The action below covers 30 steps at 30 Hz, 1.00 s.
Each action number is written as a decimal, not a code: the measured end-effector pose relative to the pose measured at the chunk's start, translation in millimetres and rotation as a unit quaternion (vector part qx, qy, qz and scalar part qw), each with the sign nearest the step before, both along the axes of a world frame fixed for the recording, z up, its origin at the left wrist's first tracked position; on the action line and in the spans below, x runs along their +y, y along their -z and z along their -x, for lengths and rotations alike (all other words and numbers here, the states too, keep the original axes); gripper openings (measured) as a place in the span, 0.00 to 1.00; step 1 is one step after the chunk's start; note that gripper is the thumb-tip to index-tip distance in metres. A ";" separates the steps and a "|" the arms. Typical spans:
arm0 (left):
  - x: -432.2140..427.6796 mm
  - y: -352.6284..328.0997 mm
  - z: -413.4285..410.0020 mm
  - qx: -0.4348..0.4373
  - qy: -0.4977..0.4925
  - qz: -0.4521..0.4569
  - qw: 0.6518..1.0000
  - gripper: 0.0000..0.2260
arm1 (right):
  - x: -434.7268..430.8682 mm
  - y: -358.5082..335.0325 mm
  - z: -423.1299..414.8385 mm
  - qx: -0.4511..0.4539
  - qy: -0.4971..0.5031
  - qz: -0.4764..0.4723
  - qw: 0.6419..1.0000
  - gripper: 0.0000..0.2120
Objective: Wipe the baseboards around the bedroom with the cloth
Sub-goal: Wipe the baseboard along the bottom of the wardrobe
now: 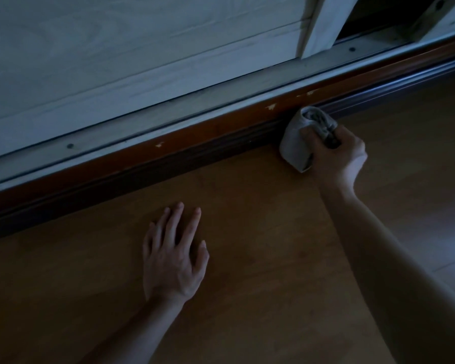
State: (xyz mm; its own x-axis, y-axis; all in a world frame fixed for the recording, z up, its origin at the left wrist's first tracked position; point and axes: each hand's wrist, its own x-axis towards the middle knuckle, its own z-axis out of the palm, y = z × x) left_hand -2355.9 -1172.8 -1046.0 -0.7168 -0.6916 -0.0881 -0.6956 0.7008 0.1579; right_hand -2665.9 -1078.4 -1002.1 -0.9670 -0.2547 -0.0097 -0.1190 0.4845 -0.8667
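Head view, right hand (336, 153) (closed grip) presses cloth (297, 140), baseboard (168, 158)

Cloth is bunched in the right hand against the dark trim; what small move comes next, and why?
Probably slide the cloth along the baseboard. The right hand already presses it to the trim, the left hand braces flat on the floor, and long stretches of trim run on either side.

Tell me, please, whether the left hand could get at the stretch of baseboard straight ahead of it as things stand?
Probably yes. The left hand lies flat and empty on the floor, with only bare boards between it and the baseboard. The cloth, though, is in the right hand.
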 end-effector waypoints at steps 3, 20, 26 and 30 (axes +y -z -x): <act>-0.1 0.2 -0.2 -0.004 0.002 0.002 1.000 0.26 | -10.3 3.5 -22.8 0.008 -0.064 -0.004 0.998 0.14; 1.1 2.8 -0.6 0.001 -0.005 0.008 1.000 0.26 | 22.1 -6.8 39.5 -0.016 0.107 0.028 0.994 0.09; 1.6 2.4 -1.3 0.005 -0.006 0.011 1.000 0.26 | 1.6 5.1 11.6 -0.032 0.182 0.070 0.980 0.09; 1.8 2.8 -0.4 0.004 -0.005 0.015 1.000 0.26 | -16.7 9.6 -17.3 -0.075 0.158 0.087 0.981 0.07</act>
